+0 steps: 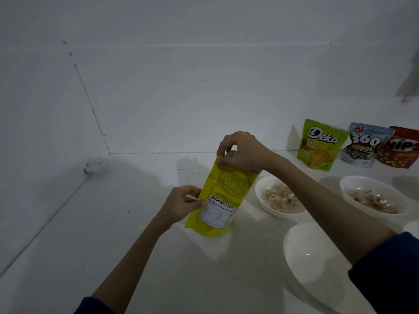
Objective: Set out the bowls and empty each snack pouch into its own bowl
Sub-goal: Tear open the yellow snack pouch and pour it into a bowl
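Observation:
A yellow snack pouch (223, 196) stands upright on the white counter, its back with the nutrition label facing me. My right hand (240, 150) pinches its top edge. My left hand (183, 203) holds the pouch's lower left side. To the right sit two white bowls with wrapped snacks in them, one close to the pouch (264, 206) and one farther right (402, 198). An empty white bowl (303, 252) lies nearer to me under my right forearm.
Three more pouches lean on the back wall at the right: a green Deka one (320, 145), a blue-white 360 Kuaci one (365, 145) and a red one (401, 147). White walls meet in a corner at the left. Crumbs dot the counter.

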Demonstrator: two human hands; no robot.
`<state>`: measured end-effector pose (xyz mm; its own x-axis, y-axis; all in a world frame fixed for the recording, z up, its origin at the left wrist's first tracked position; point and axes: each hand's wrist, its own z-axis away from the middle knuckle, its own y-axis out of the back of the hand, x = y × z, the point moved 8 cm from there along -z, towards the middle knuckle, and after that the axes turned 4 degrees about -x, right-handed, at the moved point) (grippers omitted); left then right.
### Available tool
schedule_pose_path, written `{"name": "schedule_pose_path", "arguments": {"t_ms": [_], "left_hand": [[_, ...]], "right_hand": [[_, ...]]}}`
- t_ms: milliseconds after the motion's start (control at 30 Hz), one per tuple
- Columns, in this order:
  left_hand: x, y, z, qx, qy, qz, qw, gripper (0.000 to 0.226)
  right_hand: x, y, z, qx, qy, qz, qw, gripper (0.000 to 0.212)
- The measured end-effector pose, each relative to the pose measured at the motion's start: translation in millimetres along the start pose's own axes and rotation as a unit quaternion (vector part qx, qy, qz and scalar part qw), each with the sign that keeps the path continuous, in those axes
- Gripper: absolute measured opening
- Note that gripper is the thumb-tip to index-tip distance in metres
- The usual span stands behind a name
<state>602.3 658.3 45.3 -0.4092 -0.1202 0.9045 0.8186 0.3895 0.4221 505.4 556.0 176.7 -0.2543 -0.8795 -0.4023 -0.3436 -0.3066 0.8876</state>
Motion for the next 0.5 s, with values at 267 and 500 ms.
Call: {"name": "schedule_pose_path", "arguments": {"t_ms": [267,500], "left_hand": [[-11.3,23.4,15.1,0.105,0.008,-0.044,0.993,0.042],[78.5,39.8,22.6,0.121,-0.09,-0.131,0.98,0.037]], "right_hand": [[16.1,28.3,17.2,0.024,-0.003,-0.063,0.998,0.004],[49.3,66.4,83.0,0.061,-0.042,-0.223,0.972,0.009]]}}
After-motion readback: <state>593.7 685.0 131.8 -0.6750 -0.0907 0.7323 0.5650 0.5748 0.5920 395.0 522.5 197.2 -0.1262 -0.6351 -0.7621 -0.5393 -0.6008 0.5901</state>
